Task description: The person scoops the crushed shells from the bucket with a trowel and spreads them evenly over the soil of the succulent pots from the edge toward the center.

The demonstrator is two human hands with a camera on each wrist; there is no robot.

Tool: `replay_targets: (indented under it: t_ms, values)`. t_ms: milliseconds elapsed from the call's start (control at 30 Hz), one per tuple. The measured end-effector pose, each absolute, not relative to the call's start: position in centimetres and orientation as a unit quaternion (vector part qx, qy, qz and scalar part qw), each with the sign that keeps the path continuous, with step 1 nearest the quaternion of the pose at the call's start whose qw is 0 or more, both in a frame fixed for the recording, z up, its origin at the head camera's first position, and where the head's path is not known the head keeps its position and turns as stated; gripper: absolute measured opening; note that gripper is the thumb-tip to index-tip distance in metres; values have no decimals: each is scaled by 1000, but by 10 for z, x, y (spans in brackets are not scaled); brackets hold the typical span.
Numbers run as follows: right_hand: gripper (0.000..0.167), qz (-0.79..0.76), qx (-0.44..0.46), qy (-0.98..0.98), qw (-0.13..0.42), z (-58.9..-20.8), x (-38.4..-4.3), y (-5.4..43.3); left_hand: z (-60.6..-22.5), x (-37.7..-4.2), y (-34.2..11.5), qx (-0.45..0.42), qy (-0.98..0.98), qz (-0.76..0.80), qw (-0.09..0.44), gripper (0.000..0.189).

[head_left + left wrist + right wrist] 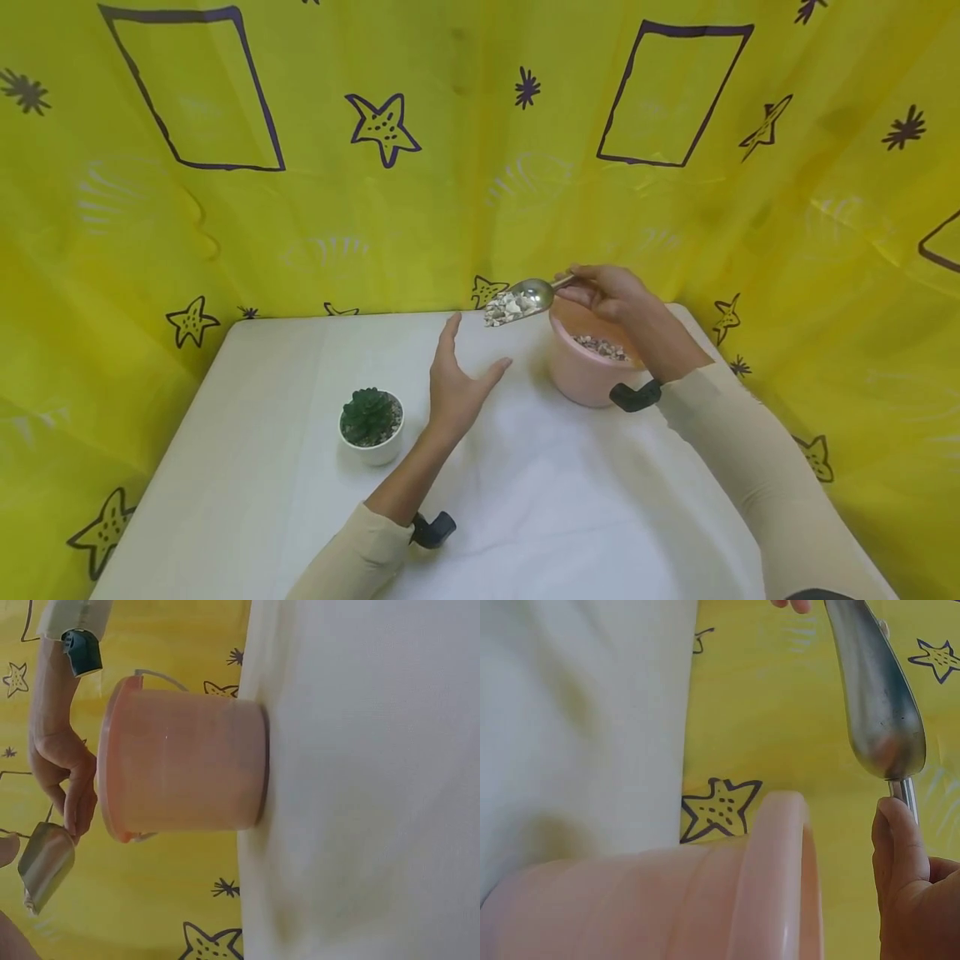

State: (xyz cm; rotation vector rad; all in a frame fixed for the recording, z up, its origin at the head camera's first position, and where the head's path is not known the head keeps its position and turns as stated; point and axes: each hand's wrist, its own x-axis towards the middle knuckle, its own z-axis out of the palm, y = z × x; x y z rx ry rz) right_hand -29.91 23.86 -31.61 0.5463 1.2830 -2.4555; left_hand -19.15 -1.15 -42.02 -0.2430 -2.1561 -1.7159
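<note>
My right hand (611,292) grips the handle of a metal scoop (537,292) above the rim of a pink bucket (585,375). Pale stone chips (510,307) fill the scoop, which points left. More small stones (602,347) lie inside the bucket. In the right wrist view, the scoop's rounded underside (885,712) shows, with fingers (904,851) around the handle. My left hand (459,392) is raised over the table with thumb and fingers spread, holding nothing, just below and left of the scoop's tip.
A green succulent (367,417) in a small white pot (378,452) stands left of my left forearm. White cloth covers the table (255,467). Behind it hangs a yellow curtain (450,208) with drawn stars. The bucket has a thin bail handle (161,676).
</note>
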Motion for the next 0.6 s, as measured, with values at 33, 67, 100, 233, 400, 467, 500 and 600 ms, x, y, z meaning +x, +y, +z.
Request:
replay_targets:
  t_ms: [33,67,100,233,400,467,500,600]
  values:
    - [11,-858,190,449,160,-316,-299,237,-419,-191,-13,-84,-767,-607,189,93]
    - [10,-858,189,449,161,-316,-300,236,-418,-190,-15,-82,-769,-606,189,93]
    - [10,-857,188,451,162,-317,-300,235,-416,-189,-16,-79,-771,-603,188,93]
    - [10,-854,183,456,168,-317,-300,229,-412,-186,-24,-73,-776,-598,186,93]
    - [13,-849,171,467,177,-318,-301,217,-410,-181,-36,-81,-772,-598,200,91]
    - [12,-850,165,468,180,-317,-300,211,-409,-179,-41,-86,-769,-599,207,90]
    - [12,-850,159,469,181,-317,-299,209,-409,-178,-43,-89,-767,-599,212,90]
    - [15,-855,136,461,193,-318,-290,206,-408,-176,-50,-91,-764,-599,220,89]
